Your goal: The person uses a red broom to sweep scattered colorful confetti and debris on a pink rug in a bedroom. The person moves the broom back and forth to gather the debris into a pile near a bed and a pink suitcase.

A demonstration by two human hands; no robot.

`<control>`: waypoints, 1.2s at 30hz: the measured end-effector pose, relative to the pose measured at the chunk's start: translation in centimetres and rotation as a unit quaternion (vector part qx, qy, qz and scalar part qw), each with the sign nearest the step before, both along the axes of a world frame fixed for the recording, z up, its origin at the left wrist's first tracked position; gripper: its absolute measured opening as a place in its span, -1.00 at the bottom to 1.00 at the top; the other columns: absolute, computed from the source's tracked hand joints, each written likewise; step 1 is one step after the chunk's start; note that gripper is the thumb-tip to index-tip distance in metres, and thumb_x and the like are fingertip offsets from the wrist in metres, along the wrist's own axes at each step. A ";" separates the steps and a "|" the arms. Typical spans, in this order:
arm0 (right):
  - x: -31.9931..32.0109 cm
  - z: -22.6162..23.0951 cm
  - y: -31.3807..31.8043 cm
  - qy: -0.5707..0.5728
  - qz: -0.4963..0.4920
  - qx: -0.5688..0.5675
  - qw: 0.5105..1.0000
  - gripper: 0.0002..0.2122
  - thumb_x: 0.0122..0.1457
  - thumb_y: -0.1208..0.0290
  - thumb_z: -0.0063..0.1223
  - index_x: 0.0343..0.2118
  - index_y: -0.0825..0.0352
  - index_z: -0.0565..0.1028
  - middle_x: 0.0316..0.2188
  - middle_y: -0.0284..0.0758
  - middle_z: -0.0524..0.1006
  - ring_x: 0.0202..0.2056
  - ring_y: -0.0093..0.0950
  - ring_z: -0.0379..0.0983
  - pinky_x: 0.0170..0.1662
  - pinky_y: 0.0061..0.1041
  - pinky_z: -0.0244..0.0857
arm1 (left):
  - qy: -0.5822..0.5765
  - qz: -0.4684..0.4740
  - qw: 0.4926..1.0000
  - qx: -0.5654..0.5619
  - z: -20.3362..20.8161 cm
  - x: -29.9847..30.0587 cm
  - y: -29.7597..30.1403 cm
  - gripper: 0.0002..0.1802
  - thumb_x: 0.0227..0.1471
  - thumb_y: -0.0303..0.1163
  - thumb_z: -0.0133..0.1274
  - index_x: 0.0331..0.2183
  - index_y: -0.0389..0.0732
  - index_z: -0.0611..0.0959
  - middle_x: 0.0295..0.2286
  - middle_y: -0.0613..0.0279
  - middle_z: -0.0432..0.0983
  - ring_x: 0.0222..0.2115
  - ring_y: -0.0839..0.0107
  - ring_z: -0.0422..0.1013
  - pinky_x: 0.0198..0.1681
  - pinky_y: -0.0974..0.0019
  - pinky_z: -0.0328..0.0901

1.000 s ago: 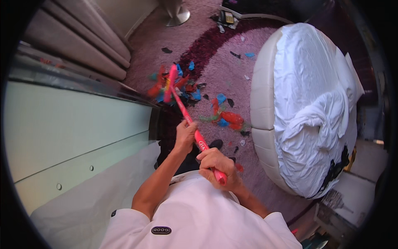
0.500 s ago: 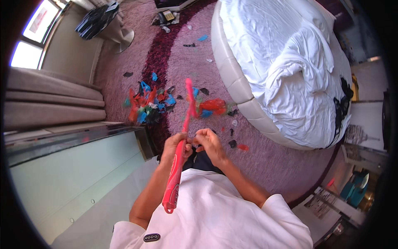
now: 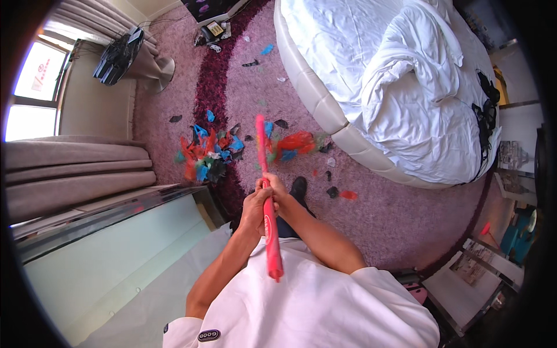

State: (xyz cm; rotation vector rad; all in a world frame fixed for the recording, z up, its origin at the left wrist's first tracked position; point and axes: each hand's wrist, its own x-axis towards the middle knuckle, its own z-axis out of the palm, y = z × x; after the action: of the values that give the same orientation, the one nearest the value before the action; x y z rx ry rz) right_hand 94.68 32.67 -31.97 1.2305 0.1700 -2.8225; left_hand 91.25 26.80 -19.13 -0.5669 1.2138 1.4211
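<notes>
A long pink-red pole (image 3: 270, 232) with a thick printed grip stands out in front of my chest, its near end toward me. My left hand (image 3: 254, 209) is closed around it at the upper part of the grip. Just beyond, my right hand (image 3: 277, 187) is wrapped around the thinner shaft, close against the left. The pole's narrow part reaches away over the carpet; I cannot make out what its far end carries. Past it lie crumpled red and blue plastic scraps (image 3: 297, 141). A larger heap of mixed coloured scraps (image 3: 209, 152) lies to the left.
A round bed (image 3: 316, 95) with rumpled white sheets fills the right. A glass-sided ledge (image 3: 116, 235) runs along my left, below grey curtains (image 3: 81, 165). A small pedestal table (image 3: 156, 72) and a telephone (image 3: 214, 29) are farther off. More scraps dot the purple carpet (image 3: 360, 232).
My right hand, loosely curled beside the pole before, now grips it above my left hand. The pole's near end has swung right. The view has shifted slightly.
</notes>
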 end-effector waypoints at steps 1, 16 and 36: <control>-0.3 0.6 -0.1 -0.001 0.000 0.005 1.000 -0.69 0.04 0.16 -0.18 -0.66 0.30 0.31 -0.72 -0.30 0.35 -0.66 -0.44 0.29 -0.51 -0.50 0.24 | 0.008 0.009 1.000 -0.011 0.7 0.1 0.2 -0.87 -0.03 -0.40 -0.10 -0.43 -0.27 0.39 -0.62 0.19 0.38 -0.75 0.48 0.33 -0.77 0.50 0.24; 3.5 -0.1 3.7 -0.224 -0.157 -0.013 0.962 -0.76 0.07 0.29 -0.11 -0.29 0.31 0.20 -0.52 -0.29 0.32 -0.57 -0.45 0.27 -0.54 -0.43 0.25 | -0.143 -0.074 0.984 0.082 2.7 0.1 1.7 -0.77 -0.01 -0.43 -0.12 -0.31 -0.39 0.39 -0.54 0.19 0.39 -0.64 0.58 0.33 -0.73 0.61 0.27; -6.8 1.7 -0.5 -0.113 -0.168 -0.024 0.979 -0.78 0.05 0.29 -0.07 -0.47 0.36 0.27 -0.65 -0.29 0.32 -0.68 -0.45 0.24 -0.60 -0.46 0.20 | -0.079 -0.173 0.979 0.069 8.7 -7.8 -1.0 -0.77 0.00 -0.47 -0.13 -0.24 -0.26 0.32 -0.54 0.17 0.34 -0.67 0.53 0.31 -0.70 0.51 0.27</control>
State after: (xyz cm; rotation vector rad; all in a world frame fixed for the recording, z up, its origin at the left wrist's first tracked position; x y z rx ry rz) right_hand 87.89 32.21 -30.23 1.6989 -0.1305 -2.8972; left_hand 83.44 25.84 -10.44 -0.3439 1.0203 1.1319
